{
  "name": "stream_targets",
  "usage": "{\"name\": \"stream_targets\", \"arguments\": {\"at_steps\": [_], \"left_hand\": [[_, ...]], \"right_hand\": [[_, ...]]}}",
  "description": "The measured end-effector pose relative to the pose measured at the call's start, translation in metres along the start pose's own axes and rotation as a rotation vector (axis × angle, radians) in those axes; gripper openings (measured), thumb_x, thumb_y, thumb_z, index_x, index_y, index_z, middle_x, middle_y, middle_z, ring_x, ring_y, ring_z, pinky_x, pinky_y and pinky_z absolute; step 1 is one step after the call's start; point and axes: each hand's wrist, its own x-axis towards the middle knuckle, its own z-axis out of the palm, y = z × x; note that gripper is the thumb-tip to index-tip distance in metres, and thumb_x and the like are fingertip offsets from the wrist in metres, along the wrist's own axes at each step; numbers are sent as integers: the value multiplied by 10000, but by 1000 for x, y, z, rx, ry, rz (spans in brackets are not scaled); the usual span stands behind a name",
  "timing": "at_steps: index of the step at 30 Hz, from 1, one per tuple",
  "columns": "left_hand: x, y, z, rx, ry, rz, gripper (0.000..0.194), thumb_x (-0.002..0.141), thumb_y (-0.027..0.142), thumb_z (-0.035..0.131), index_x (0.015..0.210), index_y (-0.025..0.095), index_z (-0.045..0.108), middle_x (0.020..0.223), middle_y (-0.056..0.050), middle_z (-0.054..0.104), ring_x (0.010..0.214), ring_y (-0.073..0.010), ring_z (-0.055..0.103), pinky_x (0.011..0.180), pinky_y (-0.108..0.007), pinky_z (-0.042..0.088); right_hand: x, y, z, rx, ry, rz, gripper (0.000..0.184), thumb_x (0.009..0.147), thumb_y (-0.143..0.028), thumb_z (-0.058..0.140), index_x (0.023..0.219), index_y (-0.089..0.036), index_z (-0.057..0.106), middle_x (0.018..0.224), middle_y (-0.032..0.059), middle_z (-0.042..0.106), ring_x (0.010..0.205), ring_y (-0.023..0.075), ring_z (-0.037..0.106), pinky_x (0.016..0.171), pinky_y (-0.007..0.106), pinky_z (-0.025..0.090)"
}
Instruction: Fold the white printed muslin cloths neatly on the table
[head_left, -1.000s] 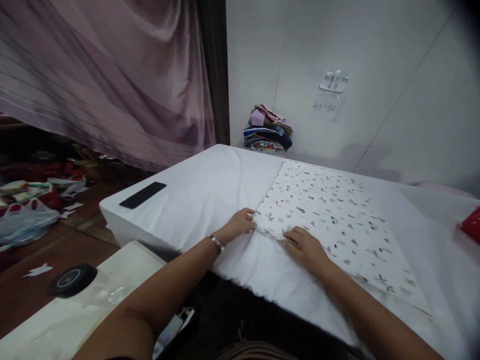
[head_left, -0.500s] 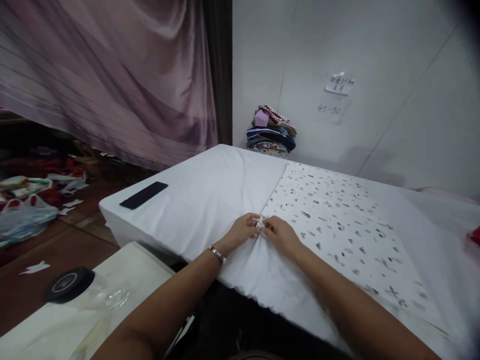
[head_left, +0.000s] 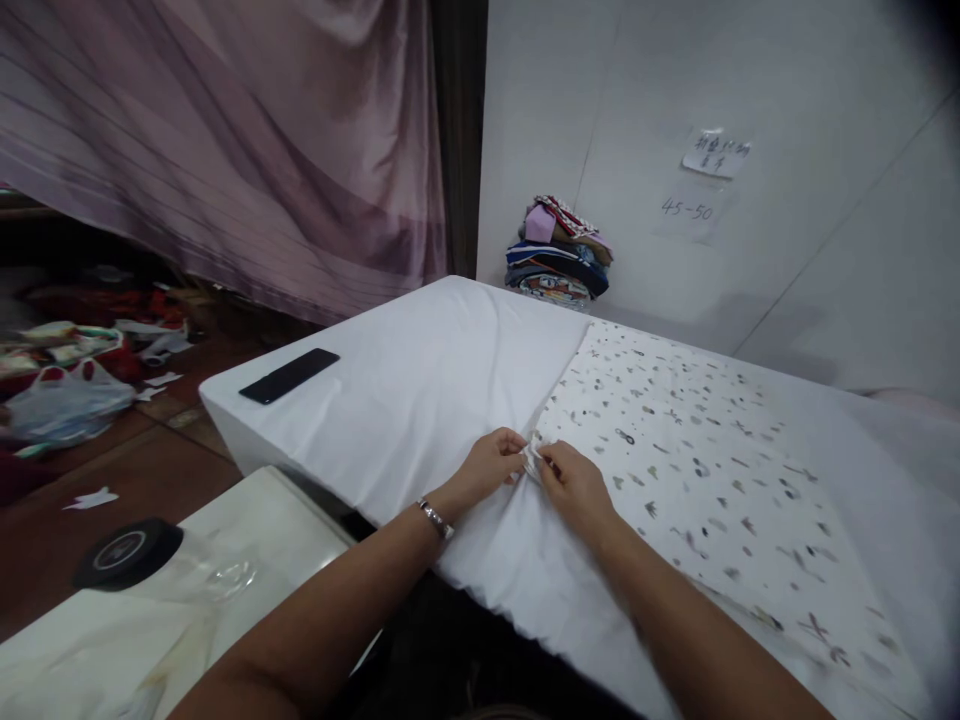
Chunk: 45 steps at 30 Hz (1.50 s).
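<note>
A white cloth (head_left: 667,440) with small grey and brown printed shapes lies flat on the white-covered table (head_left: 420,370). At its near left corner, my left hand (head_left: 491,462) pinches the fabric with fingers bent. Close beside it, my right hand (head_left: 576,485) is closed on the same corner, thumb and forefinger together. The bit of fabric between the two hands is bunched up, and the white table cover puckers just below it. A metal bracelet (head_left: 436,518) circles my left wrist.
On the table's left lies a black phone (head_left: 289,376). Folded fabrics (head_left: 559,255) are stacked at the back against the wall. A white stand (head_left: 247,560) with a black round object (head_left: 129,553) is at the lower left. Plastic bags (head_left: 71,400) lie on the floor.
My right hand has moved left along the cloth's near edge to meet my left hand at the corner. The corner is now gathered between both hands. The view has shifted slightly.
</note>
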Motion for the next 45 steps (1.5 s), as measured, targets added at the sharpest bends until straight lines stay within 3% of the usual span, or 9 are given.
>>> {"name": "stream_targets", "arguments": {"at_steps": [7, 18, 28, 33, 38, 45], "left_hand": [[3, -3, -2, -28, 21, -15, 169, 681, 99, 583, 835, 160, 548, 719, 18, 611, 621, -85, 573, 486, -163, 457], [4, -7, -7, -103, -30, -9, 251, 627, 114, 631, 857, 156, 537, 723, 6, 621, 635, -100, 585, 493, -181, 445], [4, -2, -7, -100, 47, -35, 247, 654, 89, 584, 884, 152, 519, 643, 25, 591, 558, -89, 561, 542, -216, 463], [2, -2, -9, -121, 54, -30, 226, 695, 83, 552, 904, 153, 501, 606, 42, 572, 524, -83, 542, 572, -234, 461], [1, -1, -10, -138, 47, -27, 197, 709, 92, 540, 892, 157, 505, 632, 27, 586, 545, -92, 542, 593, -253, 460], [-1, -2, -6, -93, -10, 29, 289, 637, 97, 590, 908, 175, 529, 810, -7, 619, 710, -132, 572, 566, -234, 459]], "right_hand": [[0, -6, 5, -240, -89, -71, 149, 884, -303, 454, 943, -211, 555, 938, 68, 588, 893, 200, 531, 679, 284, 415], [4, -2, 1, -22, -94, -9, 205, 913, -354, 431, 854, -223, 577, 807, 17, 597, 794, 159, 553, 670, 262, 404], [3, -9, -6, -210, -50, -31, 248, 933, -280, 336, 835, -203, 550, 831, 50, 599, 772, 178, 559, 621, 289, 387], [3, -15, 0, -334, -125, -84, 243, 926, -263, 343, 851, -198, 565, 852, 91, 601, 791, 225, 565, 614, 322, 403], [3, -16, 8, -339, -114, -70, 246, 928, -272, 332, 896, -212, 569, 893, 100, 597, 848, 239, 567, 629, 329, 432], [1, -20, 3, -194, -93, -34, 269, 920, -248, 338, 945, -240, 605, 910, 116, 615, 877, 269, 579, 663, 387, 453]]}}
